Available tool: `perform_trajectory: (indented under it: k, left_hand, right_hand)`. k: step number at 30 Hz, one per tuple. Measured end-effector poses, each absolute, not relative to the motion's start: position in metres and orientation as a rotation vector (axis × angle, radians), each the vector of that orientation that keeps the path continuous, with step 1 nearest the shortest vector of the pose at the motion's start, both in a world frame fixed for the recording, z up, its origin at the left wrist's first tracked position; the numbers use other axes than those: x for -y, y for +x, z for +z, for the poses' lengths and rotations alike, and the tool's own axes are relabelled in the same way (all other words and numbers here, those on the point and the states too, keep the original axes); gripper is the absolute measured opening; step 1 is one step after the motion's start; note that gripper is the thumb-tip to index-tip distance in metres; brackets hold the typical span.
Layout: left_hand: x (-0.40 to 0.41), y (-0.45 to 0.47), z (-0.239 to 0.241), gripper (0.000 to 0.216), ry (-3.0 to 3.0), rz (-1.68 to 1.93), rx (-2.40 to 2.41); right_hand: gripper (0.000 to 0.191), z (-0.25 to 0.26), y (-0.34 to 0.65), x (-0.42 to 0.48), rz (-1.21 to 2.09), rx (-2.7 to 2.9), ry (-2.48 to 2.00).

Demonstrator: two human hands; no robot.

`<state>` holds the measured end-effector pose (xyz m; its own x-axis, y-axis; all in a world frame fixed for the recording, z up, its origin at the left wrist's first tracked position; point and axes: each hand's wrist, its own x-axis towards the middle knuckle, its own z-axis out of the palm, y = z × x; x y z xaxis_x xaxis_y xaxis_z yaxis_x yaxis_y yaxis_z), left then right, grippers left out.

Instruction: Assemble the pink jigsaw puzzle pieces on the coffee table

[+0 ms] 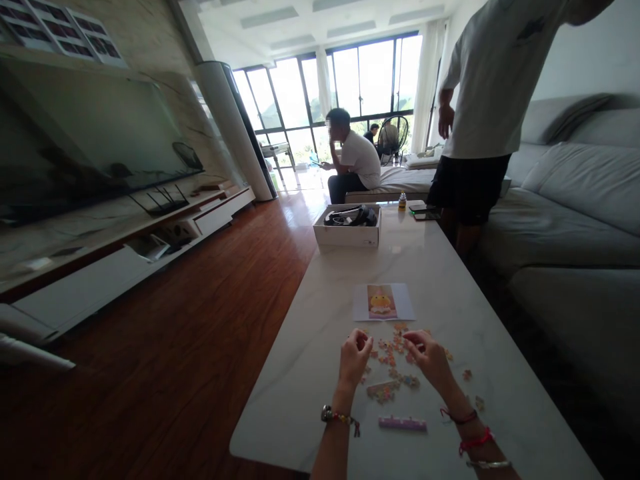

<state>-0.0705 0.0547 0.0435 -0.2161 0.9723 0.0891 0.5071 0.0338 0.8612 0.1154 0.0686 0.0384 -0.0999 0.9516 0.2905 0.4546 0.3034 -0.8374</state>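
Observation:
My left hand [355, 355] hovers over the white marble table [440, 267] with its fingers curled into a pinch; what it holds is too small to name. My right hand [429, 357] is curled likewise just to the right, fingertips over a scatter of small jigsaw pieces [395, 353]. A joined strip of pieces [383, 391] lies between my wrists, and a pink-purple strip [403, 423] lies nearer the table's front edge. A reference picture sheet [383, 302] rests beyond the pieces.
A white open box [347, 230] with dark gear stands farther up the table, beside a small bottle [402, 201] and a phone [425, 212]. One person stands at the right by the grey sofa [575, 220]; another sits beyond. A TV [95, 147] lines the left wall.

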Motion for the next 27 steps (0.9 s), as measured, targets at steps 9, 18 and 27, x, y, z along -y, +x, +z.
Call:
perform_trajectory:
  k: [9, 18, 27]
  left_hand:
    - [-0.006, -0.078, 0.031, 0.019, 1.442, 0.945, -1.784]
    - [0.035, -0.077, 0.001, 0.017, 1.377, 0.822, -1.815]
    - [0.019, -0.077, 0.005, 0.017, 1.362, 0.825, -1.801]
  right_hand:
    - [0.019, 0.030, 0.123, -0.030, 0.779, 1.797, -1.346]
    - [0.020, 0.002, 0.136, 0.009, 0.911, 1.766, -1.438]
    - [0.022, 0.010, 0.134, -0.011, 0.883, 1.779, -1.453]
